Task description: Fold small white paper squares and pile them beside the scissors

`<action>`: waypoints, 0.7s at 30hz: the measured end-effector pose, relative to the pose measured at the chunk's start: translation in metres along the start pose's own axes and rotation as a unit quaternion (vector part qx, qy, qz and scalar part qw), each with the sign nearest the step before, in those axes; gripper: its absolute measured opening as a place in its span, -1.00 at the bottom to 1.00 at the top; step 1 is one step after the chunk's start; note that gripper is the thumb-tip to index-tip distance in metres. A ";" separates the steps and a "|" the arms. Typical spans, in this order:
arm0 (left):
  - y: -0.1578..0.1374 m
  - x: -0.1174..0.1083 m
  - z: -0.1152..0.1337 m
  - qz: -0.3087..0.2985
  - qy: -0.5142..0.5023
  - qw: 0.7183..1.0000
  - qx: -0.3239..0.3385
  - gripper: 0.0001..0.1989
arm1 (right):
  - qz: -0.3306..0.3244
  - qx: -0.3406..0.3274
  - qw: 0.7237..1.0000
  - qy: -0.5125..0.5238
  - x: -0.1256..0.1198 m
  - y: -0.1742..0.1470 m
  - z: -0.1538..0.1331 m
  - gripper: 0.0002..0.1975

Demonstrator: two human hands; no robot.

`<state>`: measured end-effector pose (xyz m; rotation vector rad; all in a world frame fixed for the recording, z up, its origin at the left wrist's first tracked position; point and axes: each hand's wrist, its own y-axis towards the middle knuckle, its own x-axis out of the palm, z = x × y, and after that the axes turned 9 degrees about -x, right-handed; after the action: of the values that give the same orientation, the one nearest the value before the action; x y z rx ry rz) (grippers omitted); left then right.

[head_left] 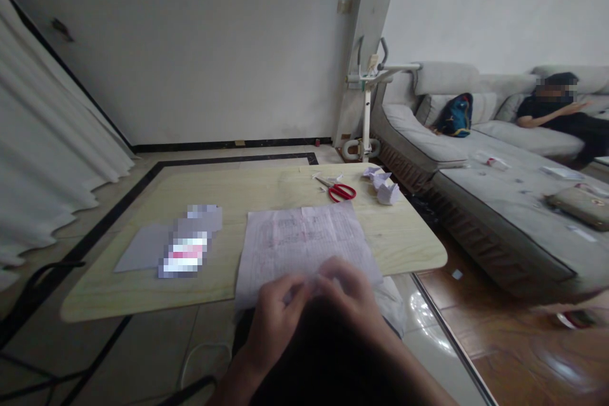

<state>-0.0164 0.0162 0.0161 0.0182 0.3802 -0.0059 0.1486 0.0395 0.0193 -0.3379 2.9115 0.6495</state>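
My left hand (280, 309) and my right hand (351, 295) meet at the near edge of the table, fingers closed and thumbs close together. A small pale bit seems to lie between the fingertips, but blur hides what it is. Under and beyond both hands spreads a large creased sheet of paper (304, 235) with faint printing, hanging over the table's near edge. Past its far edge lie red-handled scissors (341, 191) among small paper scraps (333, 178). Several folded paper pieces (387, 192) sit at the far right corner.
On the left of the pale wooden table (409, 244) lie a white sheet (137, 250) and a blurred-out bright object (185, 254). A grey sofa (514, 216) stands to the right, with a backpack (457, 115) and a seated person (556, 114). Exercise equipment (367, 108) stands behind.
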 end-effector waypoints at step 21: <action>-0.006 0.001 -0.002 -0.106 -0.084 0.989 -0.054 -0.66 | -0.076 0.062 0.992 0.079 0.004 -0.007 -0.002 -0.64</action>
<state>-0.0164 0.0103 0.0136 -0.1296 0.2127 -0.1965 0.1462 0.0319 0.0179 -0.6155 3.0161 0.4353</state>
